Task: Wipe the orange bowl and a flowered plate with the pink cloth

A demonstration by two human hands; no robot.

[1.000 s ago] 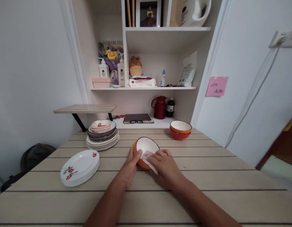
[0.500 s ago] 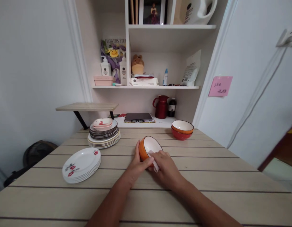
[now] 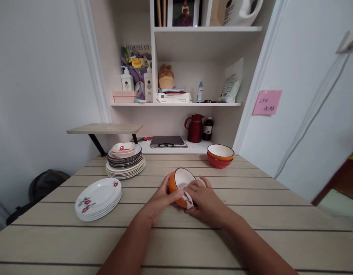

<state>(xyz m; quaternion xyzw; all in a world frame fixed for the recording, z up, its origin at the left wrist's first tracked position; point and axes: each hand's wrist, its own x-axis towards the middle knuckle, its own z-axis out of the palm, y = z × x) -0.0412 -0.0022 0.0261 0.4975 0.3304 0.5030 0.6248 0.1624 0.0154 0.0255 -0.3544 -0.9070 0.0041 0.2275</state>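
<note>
Orange round bowl with white interior and dark rim [image 3: 182, 176] sits front-centre over the pale wood-look slatted table [image 3: 176, 248], tilted, mouth toward the right hand [image 3: 206, 199]; left hand [image 3: 161, 197] grasps its left side, thumb over the near side; right hand grips a thin whitish wipe [image 3: 188, 199] at the near-right rim, fingertips reaching inside; stack of white round plates with red flowers [image 3: 98, 198] to the left; taller stack of mixed plates [image 3: 126, 164] behind it; orange-over-red pair of nested bowls [image 3: 220, 157] back right.
</note>
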